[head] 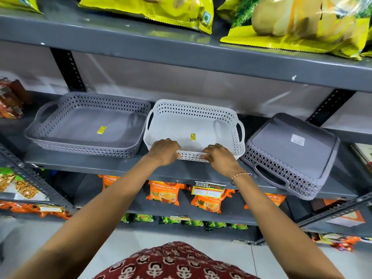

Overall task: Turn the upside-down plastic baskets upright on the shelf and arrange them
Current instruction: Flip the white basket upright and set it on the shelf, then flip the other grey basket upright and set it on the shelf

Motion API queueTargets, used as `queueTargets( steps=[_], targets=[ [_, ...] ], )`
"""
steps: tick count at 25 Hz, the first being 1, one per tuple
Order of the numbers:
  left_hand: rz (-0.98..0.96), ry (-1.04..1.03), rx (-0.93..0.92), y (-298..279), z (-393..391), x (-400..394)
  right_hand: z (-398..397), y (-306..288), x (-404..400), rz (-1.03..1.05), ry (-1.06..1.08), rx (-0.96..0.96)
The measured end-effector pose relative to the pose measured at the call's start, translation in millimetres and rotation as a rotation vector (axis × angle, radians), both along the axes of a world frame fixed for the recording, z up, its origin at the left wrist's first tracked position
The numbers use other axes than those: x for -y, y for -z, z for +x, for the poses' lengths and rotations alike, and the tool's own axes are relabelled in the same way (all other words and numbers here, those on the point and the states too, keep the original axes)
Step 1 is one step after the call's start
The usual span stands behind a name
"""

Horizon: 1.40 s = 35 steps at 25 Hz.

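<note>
Plastic baskets sit in a row on the grey metal shelf [112, 168] across the middle of the frame. At centre, the white perforated plastic basket [194, 125] stands upright, open side up, with only a small yellow sticker [193, 136] on its floor. The left hand [165, 151] and the right hand [218, 156] both curl closed over its near rim, side by side, fingers hooked over the edge; each grip is clamped on that wall. Left of centre, the grey perforated plastic basket [86, 125] is also upright and holds nothing but a yellow sticker of its own. At the right of the frame, a second grey lattice basket [289, 156] lies upside down, its flat bottom facing up with a white label [298, 139], its near edge overhanging the shelf front. White and upturned grey baskets nearly touch.
</note>
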<state>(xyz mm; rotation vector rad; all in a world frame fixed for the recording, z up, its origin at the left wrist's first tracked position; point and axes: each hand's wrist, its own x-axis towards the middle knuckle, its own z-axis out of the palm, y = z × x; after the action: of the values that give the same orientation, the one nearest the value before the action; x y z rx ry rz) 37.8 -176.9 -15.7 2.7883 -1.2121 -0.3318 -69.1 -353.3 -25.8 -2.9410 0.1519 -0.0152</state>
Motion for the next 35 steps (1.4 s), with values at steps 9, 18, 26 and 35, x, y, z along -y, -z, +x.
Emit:
queueTargets(
  steps=[9, 18, 26, 35],
  targets=[
    [-0.109, 0.092, -0.144, -5.0, -5.6, 4.1, -12.7, -21.5, 0.0, 0.285, 0.056, 0.111],
    [-0.49, 0.277, -0.105, -14.1, -95.6, 144.2, -131.8, -45.7, 114.0, 0.563, 0.669, 0.759],
    [-0.216, 0.45, 0.217, 21.5, -178.3, 241.9, -225.5, -11.9, 191.6, 1.703, 1.25, 0.655],
    [-0.253, 0.386, 0.294, 40.7, -186.2, 257.7, -208.6, -23.8, 192.9, 2.014, 1.155, 0.471]
  ],
)
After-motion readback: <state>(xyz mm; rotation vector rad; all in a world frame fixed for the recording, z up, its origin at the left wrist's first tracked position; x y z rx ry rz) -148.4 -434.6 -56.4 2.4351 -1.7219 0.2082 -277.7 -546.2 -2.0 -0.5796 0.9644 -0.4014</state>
